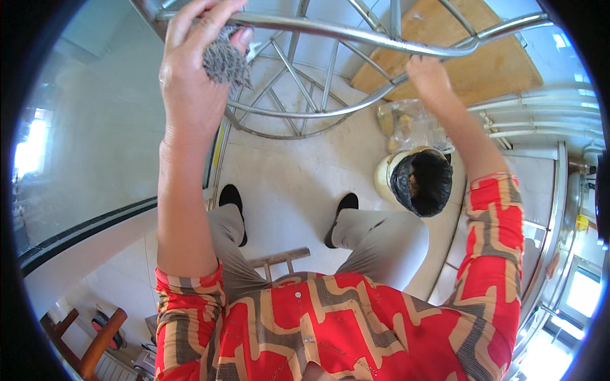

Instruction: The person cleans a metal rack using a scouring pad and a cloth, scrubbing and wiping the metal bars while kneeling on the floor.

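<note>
A metal tube frame (333,29), with curved rails and slanting struts, stands before me at the top of the view. My left hand (193,57) holds a grey, textured cloth (226,64) against the upper rail near its left end; the fingers reach over the tube. On the right, my right hand (426,71) grips the same frame from below, where the curved rails come close together. Its fingertips are partly hidden by the tube.
A wooden board (505,71) lies behind the frame at right. Clear plastic bags (410,126) sit beside a bucket (383,176) lined with a black bag. Pipes (538,116) run along the right wall. A glass panel (95,143) is at left, a wooden chair (102,343) at lower left.
</note>
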Demonstrator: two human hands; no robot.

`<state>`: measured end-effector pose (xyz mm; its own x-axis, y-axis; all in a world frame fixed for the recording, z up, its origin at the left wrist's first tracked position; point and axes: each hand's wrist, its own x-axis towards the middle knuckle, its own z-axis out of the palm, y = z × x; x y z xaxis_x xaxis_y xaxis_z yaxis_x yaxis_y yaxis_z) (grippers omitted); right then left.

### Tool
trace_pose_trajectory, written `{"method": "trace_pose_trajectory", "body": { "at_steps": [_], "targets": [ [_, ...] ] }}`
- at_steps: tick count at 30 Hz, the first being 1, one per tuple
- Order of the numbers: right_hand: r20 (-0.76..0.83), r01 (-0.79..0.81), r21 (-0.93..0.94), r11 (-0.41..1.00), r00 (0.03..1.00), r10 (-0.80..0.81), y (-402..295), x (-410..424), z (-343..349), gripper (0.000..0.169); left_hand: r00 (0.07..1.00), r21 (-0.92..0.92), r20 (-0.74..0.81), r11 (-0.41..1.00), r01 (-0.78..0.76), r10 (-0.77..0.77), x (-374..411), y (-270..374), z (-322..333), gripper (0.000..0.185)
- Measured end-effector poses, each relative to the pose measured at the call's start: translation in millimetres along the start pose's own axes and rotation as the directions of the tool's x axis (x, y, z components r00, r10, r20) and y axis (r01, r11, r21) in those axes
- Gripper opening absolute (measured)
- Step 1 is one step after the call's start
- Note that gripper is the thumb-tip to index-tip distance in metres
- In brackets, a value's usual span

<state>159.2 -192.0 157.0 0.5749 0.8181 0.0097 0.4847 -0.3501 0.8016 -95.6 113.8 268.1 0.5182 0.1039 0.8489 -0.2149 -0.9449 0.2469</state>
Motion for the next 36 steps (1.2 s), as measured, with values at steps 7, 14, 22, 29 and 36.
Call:
{"method": "trace_pose_trajectory", "body": {
  "at_steps": [7,14,22,29,36],
  "targets": [
    [-0.140,-0.154,0.268,0.951,0.970,0.197,-85.7,17.0,69.7,0.023,1.000,-0.126,0.003,0.992,0.005,-0.005,-0.8,-3.3,10.0,0.037],
    [-0.181,0.078,0.943,0.325,0.937,0.299,-148.6,17.1,24.8,0.042,0.995,-0.155,0.026,0.983,0.095,-0.093,-4.1,-9.9,11.6,0.037],
    [0.186,-0.367,0.919,0.144,0.726,0.663,-149.1,-7.9,45.0,0.043,0.995,-0.237,-0.103,0.971,-0.019,-0.006,-2.6,-22.5,24.8,0.031],
    [0.090,-0.300,0.947,0.116,0.594,0.799,-271.2,-11.7,-36.4,0.053,0.996,-0.243,-0.071,0.970,0.029,-0.047,-4.3,-15.8,14.9,0.032],
    [-0.313,0.123,0.918,0.378,0.811,0.495,-289.0,3.0,-115.0,0.042,0.995,-0.273,0.040,0.957,0.101,-0.094,-2.2,-9.8,5.1,0.034]
  ]
}}
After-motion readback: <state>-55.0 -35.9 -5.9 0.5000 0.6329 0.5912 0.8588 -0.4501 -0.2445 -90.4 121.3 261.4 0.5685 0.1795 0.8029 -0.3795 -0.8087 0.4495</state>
